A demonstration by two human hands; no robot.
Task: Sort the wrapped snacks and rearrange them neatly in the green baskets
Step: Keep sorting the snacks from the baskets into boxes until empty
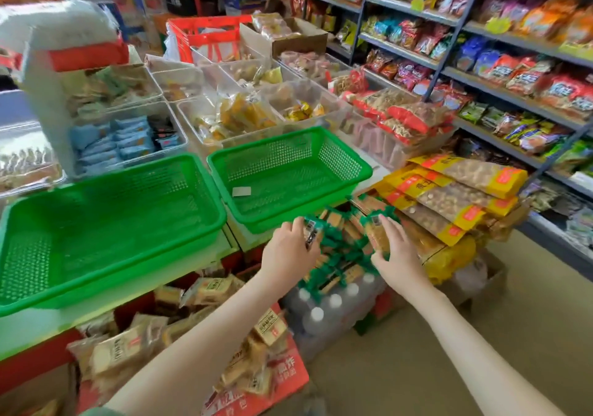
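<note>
Two green baskets stand side by side on the counter: the left basket (pixel 106 223) holds nothing, and the right basket (pixel 288 171) holds only a small white slip. Below the right basket lies a pile of green-edged wrapped snacks (pixel 345 255). My left hand (pixel 288 248) grips one snack at the pile's left side. My right hand (pixel 393 248) holds another snack at the pile's right side. Both hands are low, in front of the right basket.
Clear bins of wrapped snacks (pixel 128 139) fill the counter behind the baskets. Yellow-labelled nut bags (pixel 449 197) are stacked to the right. A pack of bottles (pixel 333 306) sits under the pile. A box of beige wrapped cakes (pixel 192 345) stands below the counter. Shelves (pixel 481 62) line the right wall.
</note>
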